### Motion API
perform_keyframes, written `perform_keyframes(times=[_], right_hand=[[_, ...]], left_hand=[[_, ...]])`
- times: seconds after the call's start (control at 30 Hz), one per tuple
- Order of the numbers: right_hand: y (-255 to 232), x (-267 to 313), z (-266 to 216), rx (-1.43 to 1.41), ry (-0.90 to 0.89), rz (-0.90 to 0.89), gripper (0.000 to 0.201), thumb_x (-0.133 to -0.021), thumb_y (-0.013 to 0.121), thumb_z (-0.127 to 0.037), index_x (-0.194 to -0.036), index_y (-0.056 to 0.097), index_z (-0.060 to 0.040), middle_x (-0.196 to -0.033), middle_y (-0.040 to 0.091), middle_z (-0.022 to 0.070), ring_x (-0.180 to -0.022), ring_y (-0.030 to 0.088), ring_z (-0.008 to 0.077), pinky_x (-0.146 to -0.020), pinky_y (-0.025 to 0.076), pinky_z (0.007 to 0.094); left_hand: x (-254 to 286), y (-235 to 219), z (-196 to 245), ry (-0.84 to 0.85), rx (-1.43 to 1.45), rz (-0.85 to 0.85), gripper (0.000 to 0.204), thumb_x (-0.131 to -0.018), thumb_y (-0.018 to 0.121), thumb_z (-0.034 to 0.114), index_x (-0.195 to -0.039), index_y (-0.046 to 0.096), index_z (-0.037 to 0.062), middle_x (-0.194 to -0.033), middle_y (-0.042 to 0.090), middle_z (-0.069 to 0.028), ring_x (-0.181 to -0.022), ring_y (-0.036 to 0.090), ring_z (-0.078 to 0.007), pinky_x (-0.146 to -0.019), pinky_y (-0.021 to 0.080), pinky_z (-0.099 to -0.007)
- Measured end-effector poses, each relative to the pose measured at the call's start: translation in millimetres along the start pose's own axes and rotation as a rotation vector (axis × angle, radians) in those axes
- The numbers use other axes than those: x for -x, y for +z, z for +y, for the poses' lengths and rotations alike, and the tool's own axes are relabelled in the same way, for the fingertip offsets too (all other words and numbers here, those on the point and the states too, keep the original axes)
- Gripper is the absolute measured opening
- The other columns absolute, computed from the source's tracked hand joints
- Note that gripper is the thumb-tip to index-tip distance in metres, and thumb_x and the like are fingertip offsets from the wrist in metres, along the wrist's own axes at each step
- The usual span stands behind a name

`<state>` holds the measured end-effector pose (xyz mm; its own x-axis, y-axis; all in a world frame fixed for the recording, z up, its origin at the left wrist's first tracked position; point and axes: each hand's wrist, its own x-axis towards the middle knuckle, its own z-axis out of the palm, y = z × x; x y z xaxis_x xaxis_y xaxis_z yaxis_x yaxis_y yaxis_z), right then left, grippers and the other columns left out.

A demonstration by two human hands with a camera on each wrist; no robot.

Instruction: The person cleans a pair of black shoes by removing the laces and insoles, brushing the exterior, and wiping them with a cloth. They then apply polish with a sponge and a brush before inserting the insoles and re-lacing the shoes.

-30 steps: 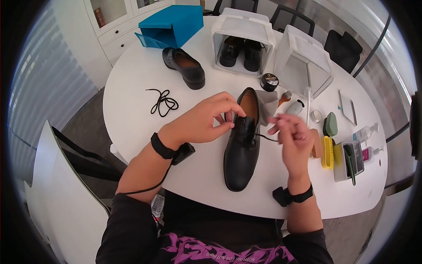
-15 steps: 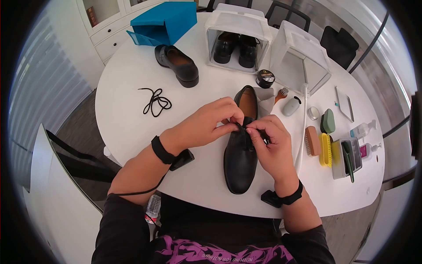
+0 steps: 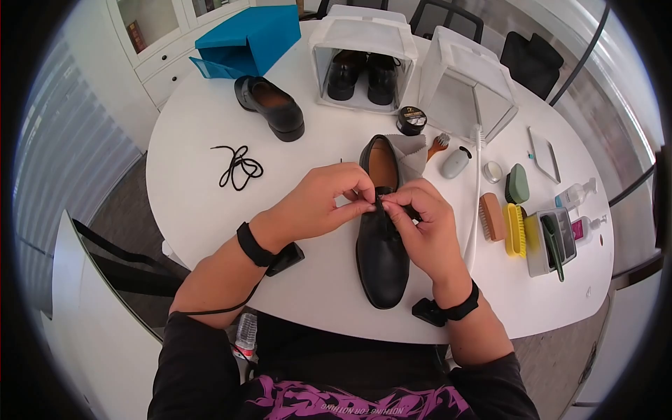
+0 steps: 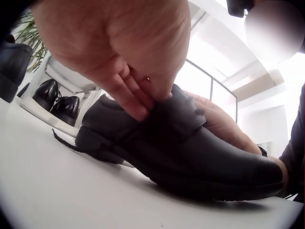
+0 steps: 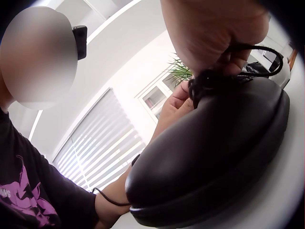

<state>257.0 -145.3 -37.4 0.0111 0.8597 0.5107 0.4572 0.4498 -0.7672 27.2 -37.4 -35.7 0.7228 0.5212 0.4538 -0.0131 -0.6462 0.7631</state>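
A black leather dress shoe (image 3: 382,262) rests on the white table, toe toward me, its tan insole showing. Over its lacing area both hands meet, fingertips almost together. My left hand (image 3: 325,196) pinches at the eyelets from the left, thumb against fingers, on the black shoelace there. From the other side my right hand (image 3: 427,217) pinches the same shoelace (image 5: 279,62), a loop of which bows out beside that hand in the right wrist view. In the left wrist view a dark lace end (image 4: 64,140) lies on the table by the heel. The fingertips hide the eyelets partly.
A second black shoe (image 3: 276,108) and a loose coiled lace (image 3: 240,168) lie left. Behind stand a blue box (image 3: 255,42) and a white box (image 3: 364,31) holding black shoes. Brushes, including a yellow one (image 3: 515,231), a polish jar (image 3: 411,120) and bottles sit right.
My right hand, earlier out to the right drawing the lace, has come in to the eyelets beside the left hand. Both have stayed pinched there since, while the view shifted slightly.
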Motion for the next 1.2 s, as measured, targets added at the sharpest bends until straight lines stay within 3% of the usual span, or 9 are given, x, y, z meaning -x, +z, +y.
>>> perform_keyframes(times=[0.23,0.43,0.6,0.73,0.8,0.93,0.97,1.03,1.2], right_hand=[[-0.7,0.4,0.4,-0.011,0.003,-0.009,0.009,-0.102,0.085,0.002,-0.11,0.081,0.0023,-0.105,0.073,0.0102,-0.09,0.073,0.0224,-0.078,0.059,0.0327],[-0.7,1.3,-6.3,-0.012,-0.006,0.0,0.007,-0.103,0.083,0.002,-0.11,0.081,0.0024,-0.105,0.073,0.0109,-0.089,0.073,0.0229,-0.077,0.059,0.033],[-17.4,-0.8,-9.5,0.068,0.038,-0.064,0.017,-0.117,0.065,-0.012,-0.112,0.075,0.0012,-0.102,0.069,0.0131,-0.087,0.067,0.0264,-0.081,0.055,0.0365],[-28.7,-1.0,-3.0,-0.018,0.155,-0.048,0.025,-0.121,0.059,-0.018,-0.111,0.071,0.0014,-0.099,0.066,0.0135,-0.086,0.064,0.0273,-0.082,0.052,0.0373],[-32.8,-2.0,-3.1,0.062,0.174,-0.025,0.03,-0.122,0.059,-0.02,-0.105,0.07,0.002,-0.094,0.065,0.0134,-0.083,0.061,0.0262,-0.079,0.051,0.0375],[-36.1,-2.1,1.6,0.09,0.194,0.03,0.037,-0.122,0.058,-0.023,-0.098,0.069,0.002,-0.087,0.062,0.013,-0.078,0.059,0.0255,-0.075,0.05,0.0383],[-36.2,-2.5,2.7,0.083,0.216,0.051,0.039,-0.123,0.058,-0.025,-0.096,0.068,0.0021,-0.085,0.062,0.013,-0.076,0.058,0.0254,-0.073,0.049,0.0388],[-35.9,-1.8,4.6,0.074,0.239,0.075,0.042,-0.123,0.058,-0.026,-0.093,0.068,0.0022,-0.082,0.061,0.013,-0.074,0.057,0.0254,-0.072,0.048,0.0392],[-35.1,-2.2,4.4,0.059,0.21,0.094,0.044,-0.124,0.057,-0.027,-0.092,0.067,0.0025,-0.081,0.062,0.0138,-0.073,0.057,0.0255,-0.071,0.049,0.0397]], left_hand=[[1.3,0.5,3.6,0.041,-0.003,0.033,0.019,-0.094,0.088,-0.003,-0.108,0.076,0.0042,-0.106,0.076,-0.0077,-0.096,0.075,-0.0217,-0.085,0.061,-0.0334],[0.3,-0.6,5.2,0.051,-0.051,0.005,0.016,-0.098,0.081,-0.006,-0.108,0.072,0.0034,-0.106,0.072,-0.009,-0.095,0.072,-0.0228,-0.086,0.062,-0.0342],[2.8,-9.9,2.6,-0.033,0.078,-0.032,0.007,-0.108,0.071,-0.001,-0.11,0.066,0.0029,-0.108,0.067,-0.0074,-0.095,0.068,-0.0185,-0.089,0.061,-0.0335],[4.1,-23.6,-4.8,-0.042,0.06,-0.081,0.001,-0.113,0.065,0.001,-0.113,0.064,0.0022,-0.111,0.066,-0.0065,-0.099,0.068,-0.0161,-0.092,0.061,-0.0333],[4.7,-26.0,-1.9,-0.165,0.132,-0.01,0.0,-0.116,0.06,0.002,-0.116,0.061,0.0024,-0.111,0.064,-0.0056,-0.101,0.069,-0.0143,-0.097,0.062,-0.0347],[6.1,-35.3,-17.8,-0.152,0.153,0.108,0.002,-0.118,0.055,0.003,-0.118,0.057,0.0039,-0.111,0.062,-0.0042,-0.098,0.069,-0.0127,-0.105,0.065,-0.0385],[5.6,-37.3,-19.5,-0.154,0.154,0.1,0.002,-0.118,0.055,0.003,-0.118,0.057,0.0039,-0.111,0.062,-0.0042,-0.098,0.069,-0.0127,-0.105,0.065,-0.0385],[4.2,-42.0,-22.5,-0.152,0.106,0.262,0.004,-0.119,0.053,0.003,-0.119,0.057,0.0037,-0.108,0.061,-0.0039,-0.097,0.068,-0.0126,-0.102,0.066,-0.0383],[2.9,-56.7,-47.3,-0.167,0.054,0.468,0.008,-0.121,0.051,0.009,-0.116,0.056,0.006,-0.104,0.064,-0.0044,-0.092,0.067,-0.0106,-0.092,0.067,-0.0364]])
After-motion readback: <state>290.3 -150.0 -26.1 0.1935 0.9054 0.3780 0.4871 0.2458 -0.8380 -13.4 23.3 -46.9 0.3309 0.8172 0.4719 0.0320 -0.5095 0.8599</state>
